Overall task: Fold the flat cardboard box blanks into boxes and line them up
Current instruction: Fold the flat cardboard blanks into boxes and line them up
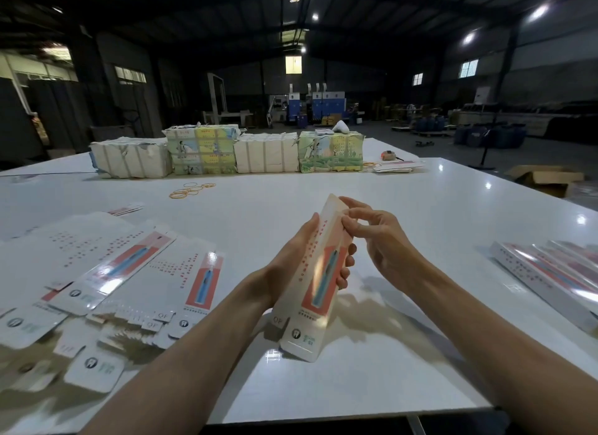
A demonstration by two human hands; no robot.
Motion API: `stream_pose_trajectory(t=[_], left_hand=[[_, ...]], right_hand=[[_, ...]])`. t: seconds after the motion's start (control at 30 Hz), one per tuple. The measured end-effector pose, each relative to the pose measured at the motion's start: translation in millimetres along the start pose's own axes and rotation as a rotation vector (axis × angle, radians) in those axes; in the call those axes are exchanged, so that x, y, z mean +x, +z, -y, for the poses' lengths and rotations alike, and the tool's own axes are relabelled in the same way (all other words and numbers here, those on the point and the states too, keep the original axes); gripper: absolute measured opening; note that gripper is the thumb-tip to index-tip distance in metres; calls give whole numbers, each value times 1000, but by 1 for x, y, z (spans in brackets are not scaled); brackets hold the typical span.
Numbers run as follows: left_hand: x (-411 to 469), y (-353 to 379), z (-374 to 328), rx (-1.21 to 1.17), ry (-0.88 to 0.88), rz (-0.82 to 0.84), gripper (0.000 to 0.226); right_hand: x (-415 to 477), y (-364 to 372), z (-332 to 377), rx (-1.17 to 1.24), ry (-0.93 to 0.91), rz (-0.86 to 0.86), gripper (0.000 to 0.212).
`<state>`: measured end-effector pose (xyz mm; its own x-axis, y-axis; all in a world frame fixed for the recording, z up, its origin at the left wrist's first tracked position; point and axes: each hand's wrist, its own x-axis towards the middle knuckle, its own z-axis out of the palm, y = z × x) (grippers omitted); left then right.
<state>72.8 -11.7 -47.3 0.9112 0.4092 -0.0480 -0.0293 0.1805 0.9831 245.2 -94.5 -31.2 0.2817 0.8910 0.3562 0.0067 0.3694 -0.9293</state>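
Cardboard is taking shape between your hands: you are holding one box (318, 272) tilted over the middle of the desk (404, 379). Its near end is dipping close to the surface and its far end is pointing away from you. Whether that near end is touching the desk, I cannot tell.

The box is looking opened into a long sleeve. The end flaps are not showing clearly, so I am judging this one as mid-fold, with the closing and the placing still waiting.

Your left hand (288, 266) is gripping the box round its middle. The thumb is lying along the left edge and the fingers (348, 266) are curling round the right edge. Your right hand (385, 243) is working near the top of the box, narrow, its curled fingertips pinching the upper right edge.

Further out, on your left, a loose spread of flat blanks (113, 272) is lying overlapped on the desk, so plenty is remaining to fold. On your right, near the desk's edge, finished boxes (550, 272) are lying side by side in a row, so the lining-up is already under way. I am guessing the held box is heading there.

Beyond your hands, rubber bands (191, 188) are lying scattered, and wrapped bundles (226, 153) are standing along the far side.
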Motion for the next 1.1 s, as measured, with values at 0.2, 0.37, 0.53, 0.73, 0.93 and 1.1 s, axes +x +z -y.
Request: stream_pose_trajectory(t=[0.2,0.37,0.53,0.73,0.93,1.1], left_hand=[[8,9,5,-299,-41,-18,66],[2,-1,6,-400,116,-172,69],[-3,6,10,-208,222,-285,69],[6,14,5,3,255,-452,68],[6,18,9,268,484,-383,67],[5,15,14,266,435,-278,112]], right_hand=[[-3,9,-5,26,-51,25,28],[-10,21,-18,-103,6,101,53],[-15,28,-18,-154,-47,67,49],[-14,20,-9,-66,-97,30,57],[-12,19,-3,-124,-141,-21,62],[-13,17,-3,-159,-135,-28,59]])
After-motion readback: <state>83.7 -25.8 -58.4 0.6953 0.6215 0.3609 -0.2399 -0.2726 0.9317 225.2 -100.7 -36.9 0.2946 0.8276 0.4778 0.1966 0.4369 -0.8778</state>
